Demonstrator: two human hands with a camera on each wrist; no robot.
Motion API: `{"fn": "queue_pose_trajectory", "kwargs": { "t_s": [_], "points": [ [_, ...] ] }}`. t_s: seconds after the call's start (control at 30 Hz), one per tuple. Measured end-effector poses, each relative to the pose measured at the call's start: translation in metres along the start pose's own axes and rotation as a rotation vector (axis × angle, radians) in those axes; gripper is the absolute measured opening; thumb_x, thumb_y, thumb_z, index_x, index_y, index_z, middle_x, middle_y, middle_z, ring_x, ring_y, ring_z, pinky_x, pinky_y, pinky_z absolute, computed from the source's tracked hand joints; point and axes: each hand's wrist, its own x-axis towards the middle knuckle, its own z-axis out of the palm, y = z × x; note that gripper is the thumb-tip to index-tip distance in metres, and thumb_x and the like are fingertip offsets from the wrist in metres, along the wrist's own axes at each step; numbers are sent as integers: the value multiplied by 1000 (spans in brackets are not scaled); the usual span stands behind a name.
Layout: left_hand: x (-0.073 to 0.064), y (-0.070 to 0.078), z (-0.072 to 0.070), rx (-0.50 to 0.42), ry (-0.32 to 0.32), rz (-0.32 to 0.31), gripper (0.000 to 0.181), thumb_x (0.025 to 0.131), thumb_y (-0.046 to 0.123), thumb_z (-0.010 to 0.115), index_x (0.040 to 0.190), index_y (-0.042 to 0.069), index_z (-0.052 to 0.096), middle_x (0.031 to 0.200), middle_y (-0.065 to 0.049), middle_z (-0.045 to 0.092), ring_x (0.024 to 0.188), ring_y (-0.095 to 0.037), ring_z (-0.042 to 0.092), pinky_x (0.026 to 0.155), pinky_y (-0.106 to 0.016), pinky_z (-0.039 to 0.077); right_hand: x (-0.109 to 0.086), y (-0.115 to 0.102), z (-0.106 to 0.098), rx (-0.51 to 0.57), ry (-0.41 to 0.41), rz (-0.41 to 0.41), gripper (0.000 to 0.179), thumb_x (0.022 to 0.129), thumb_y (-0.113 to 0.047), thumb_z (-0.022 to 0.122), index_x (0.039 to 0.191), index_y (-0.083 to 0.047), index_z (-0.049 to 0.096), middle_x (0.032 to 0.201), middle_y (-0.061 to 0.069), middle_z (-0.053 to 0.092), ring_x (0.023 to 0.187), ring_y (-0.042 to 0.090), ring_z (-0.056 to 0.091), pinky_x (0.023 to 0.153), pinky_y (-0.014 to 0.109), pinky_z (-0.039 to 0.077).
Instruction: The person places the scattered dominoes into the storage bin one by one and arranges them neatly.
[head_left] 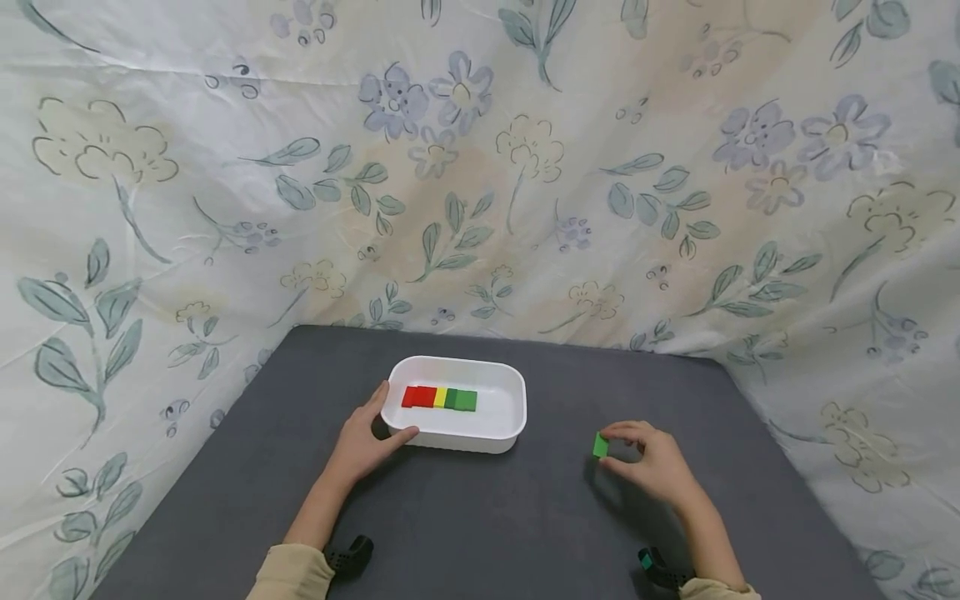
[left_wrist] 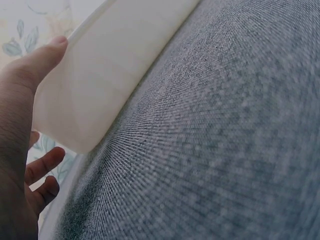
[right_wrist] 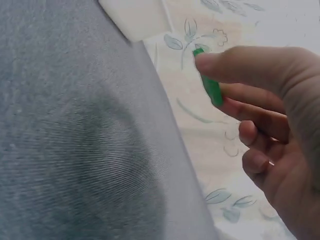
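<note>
A white plastic container (head_left: pixel 450 436) stands on the dark table, with a row of red tiles (head_left: pixel 418 397), a yellow tile (head_left: pixel 440 397) and green tiles (head_left: pixel 461 400) lying inside it. My left hand (head_left: pixel 362 442) grips the container's left end, thumb at the front rim and fingers around the far side. In the left wrist view the thumb (left_wrist: pixel 50 52) presses near the rim of the container (left_wrist: pixel 100 80). To the right of the container, my right hand (head_left: pixel 656 458) pinches a small green tile (head_left: pixel 600 445) between thumb and fingers, held above the table. The right wrist view shows this tile (right_wrist: pixel 212 90) edge-on.
The dark grey tabletop (head_left: pixel 480 517) spreads around the container and both hands. A floral cloth (head_left: pixel 465 167) hangs behind the table and along its sides. Dark wrist bands (head_left: pixel 351 557) are worn on both arms, below beige sleeves (head_left: pixel 292 573).
</note>
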Motion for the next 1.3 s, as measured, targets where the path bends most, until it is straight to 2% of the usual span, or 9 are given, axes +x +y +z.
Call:
{"fn": "queue_pose_trajectory", "kwargs": {
  "t_s": [0.2, 0.27, 0.43, 0.93, 1.3],
  "points": [
    [-1, -1, 4, 2, 21, -2, 110, 87, 59, 80, 170, 12, 25, 174, -11, 28, 158, -44, 31, 120, -71, 27, 8, -11, -12, -106, 108, -55, 35, 84, -10, 91, 117, -9, 81, 123, 10, 75, 96, 25, 63, 79, 52, 56],
    [-2, -1, 5, 3, 24, -3, 110, 87, 59, 80, 169, 12, 25, 174, -11, 29, 157, -44, 32, 119, -71, 31, 12, -15, -16, -120, 132, -63, 35, 84, -9, 91, 117, -8, 81, 124, 11, 75, 97, 25, 64, 78, 50, 55],
    [-2, -1, 3, 6, 10, -14, 111, 87, 60, 80, 170, 12, 22, 174, -11, 27, 157, -45, 31, 119, -71, 30, 25, -26, -22, -131, 169, -50, 37, 84, -11, 90, 119, -6, 80, 125, 12, 75, 100, 29, 65, 80, 49, 55],
    [1, 0, 1, 6, 12, 22, 109, 88, 58, 81, 168, 8, 26, 173, -13, 29, 159, -42, 29, 124, -68, 19, 55, -47, 2, -78, 127, -26, 37, 87, -14, 89, 122, -4, 79, 129, 16, 73, 108, 37, 66, 85, 52, 56],
    [1, -1, 2, 11, 11, 14, 110, 88, 59, 80, 169, 10, 25, 174, -12, 29, 159, -42, 28, 123, -69, 21, 74, -60, 27, -15, 120, -69, 36, 85, -14, 90, 119, -5, 80, 127, 14, 75, 108, 33, 66, 87, 52, 56]
  ]
}}
